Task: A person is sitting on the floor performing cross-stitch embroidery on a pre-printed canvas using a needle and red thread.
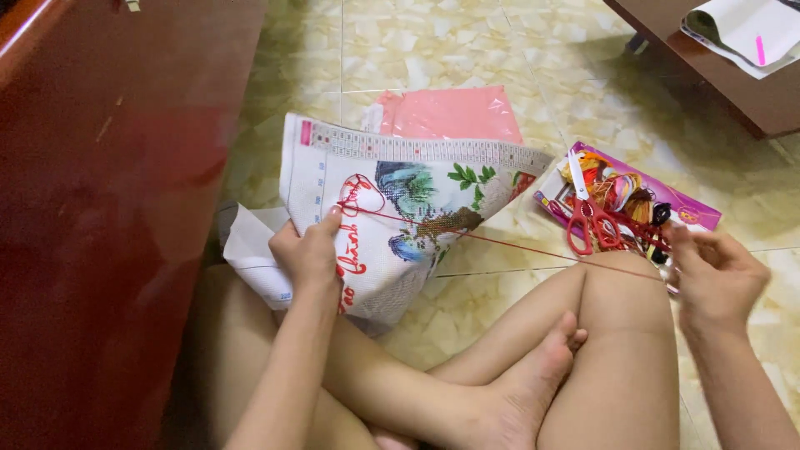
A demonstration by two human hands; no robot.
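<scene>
Head view, left hand [310, 254] gripping embroidery cloth [400, 217], right hand [717, 275] pinching red thread [517, 243], purple packet [625, 204] beside.

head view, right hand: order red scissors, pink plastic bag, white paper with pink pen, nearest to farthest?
From the right hand:
1. Red scissors, just left of it, on the purple thread pack.
2. Pink plastic bag, on the floor behind the cross-stitch cloth.
3. White paper with pink pen, top right on the brown table.
</scene>
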